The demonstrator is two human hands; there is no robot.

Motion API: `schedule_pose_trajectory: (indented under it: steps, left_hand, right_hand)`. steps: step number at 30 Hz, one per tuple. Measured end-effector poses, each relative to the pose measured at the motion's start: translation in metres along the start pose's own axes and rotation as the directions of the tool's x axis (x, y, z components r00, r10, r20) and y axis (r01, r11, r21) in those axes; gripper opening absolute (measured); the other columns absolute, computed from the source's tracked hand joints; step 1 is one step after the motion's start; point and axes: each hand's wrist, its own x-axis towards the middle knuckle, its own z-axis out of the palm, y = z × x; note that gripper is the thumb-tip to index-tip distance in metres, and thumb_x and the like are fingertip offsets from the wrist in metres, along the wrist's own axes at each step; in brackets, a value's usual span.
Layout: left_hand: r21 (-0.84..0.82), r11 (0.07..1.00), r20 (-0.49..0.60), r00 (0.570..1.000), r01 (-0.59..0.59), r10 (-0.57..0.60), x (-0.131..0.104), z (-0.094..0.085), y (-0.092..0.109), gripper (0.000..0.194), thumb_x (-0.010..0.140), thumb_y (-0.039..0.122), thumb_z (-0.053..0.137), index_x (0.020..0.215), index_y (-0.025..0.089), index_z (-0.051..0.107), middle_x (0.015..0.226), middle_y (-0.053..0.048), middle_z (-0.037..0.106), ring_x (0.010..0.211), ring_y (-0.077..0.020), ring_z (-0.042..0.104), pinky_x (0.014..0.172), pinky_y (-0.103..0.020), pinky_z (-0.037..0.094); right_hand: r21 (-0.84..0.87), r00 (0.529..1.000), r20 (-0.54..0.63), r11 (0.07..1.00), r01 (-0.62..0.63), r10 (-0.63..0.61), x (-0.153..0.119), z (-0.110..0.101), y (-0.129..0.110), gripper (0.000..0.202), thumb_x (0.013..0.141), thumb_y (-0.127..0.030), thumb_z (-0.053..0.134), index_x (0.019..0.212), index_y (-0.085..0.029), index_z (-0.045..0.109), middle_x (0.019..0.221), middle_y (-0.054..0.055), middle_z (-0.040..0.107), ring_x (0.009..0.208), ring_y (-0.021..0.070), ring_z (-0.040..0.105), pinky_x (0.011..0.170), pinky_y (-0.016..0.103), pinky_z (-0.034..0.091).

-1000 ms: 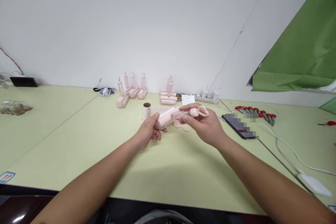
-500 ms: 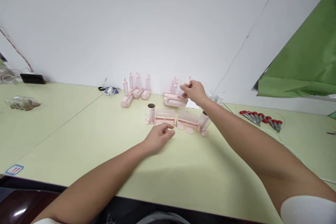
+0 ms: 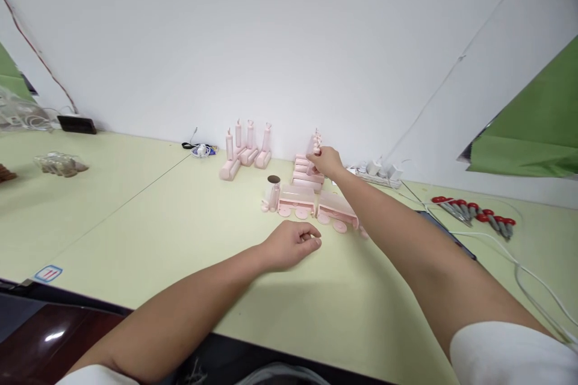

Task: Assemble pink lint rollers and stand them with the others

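Note:
My right hand (image 3: 327,162) reaches to the back of the table, with thumb and fingers closed on a small pale pink cylinder (image 3: 311,166). That piece is over a stack of pink rollers (image 3: 307,181), beside upright pink pieces with knobbly tops (image 3: 316,139); whether it touches the stack I cannot tell. My left hand (image 3: 293,245) rests on the table in front, its fingers loosely curled and apart, nothing visible in it. Just beyond it are two pink half-round covers (image 3: 297,194) with flat pink discs (image 3: 301,214) before them. An upright tube (image 3: 273,192) with a dark open top stands at their left.
Several pink L-shaped pieces (image 3: 230,168) stand by the wall. Red-and-grey tools (image 3: 490,216) lie at the right, near a white cable (image 3: 515,258). White plugs (image 3: 383,169) are behind my right forearm. A bagged bundle (image 3: 61,163) and a black device (image 3: 76,124) are at the left.
My right hand has lowered the pink cylinder toward the stack of rollers. My left hand has drawn back a little from the covers. The view has shifted slightly left.

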Motion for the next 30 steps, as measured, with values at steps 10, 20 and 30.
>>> schedule_pose_trajectory:
  steps: [10,20,30]
  left_hand:
    - [-0.011,0.999,0.009,0.999,0.035,-0.035,0.000,0.000,-0.001,0.031,0.087,0.042,0.056,0.097,0.016,0.070,0.070,0.002,0.055,0.061,-0.0107,0.043,0.056,-0.024,0.035]
    - [0.043,0.998,-0.023,0.999,0.041,-0.040,0.001,-0.004,0.002,0.029,0.087,0.040,0.055,0.095,0.017,0.071,0.066,0.002,0.053,0.059,-0.0113,0.042,0.057,-0.025,0.034]
    - [0.035,0.998,-0.022,0.998,0.061,-0.060,0.002,-0.003,-0.001,0.029,0.086,0.040,0.056,0.093,0.016,0.070,0.068,0.001,0.054,0.063,-0.0124,0.044,0.057,-0.024,0.035]
  right_hand:
    - [-0.131,0.999,-0.043,0.991,-0.003,-0.003,-0.007,-0.002,-0.005,0.020,0.083,-0.035,0.068,0.084,-0.017,0.059,0.073,0.007,0.067,0.067,0.0217,0.068,0.062,0.030,0.049]
    - [-0.054,0.997,-0.072,0.998,-0.015,0.012,-0.034,-0.014,0.020,0.049,0.083,-0.040,0.065,0.125,-0.015,0.057,0.112,0.012,0.068,0.075,0.0173,0.066,0.063,0.028,0.052]
    - [0.053,0.999,0.006,0.998,0.036,-0.036,-0.048,-0.028,0.023,0.055,0.079,-0.035,0.069,0.129,-0.018,0.054,0.113,0.011,0.067,0.062,0.0116,0.062,0.048,0.022,0.049]
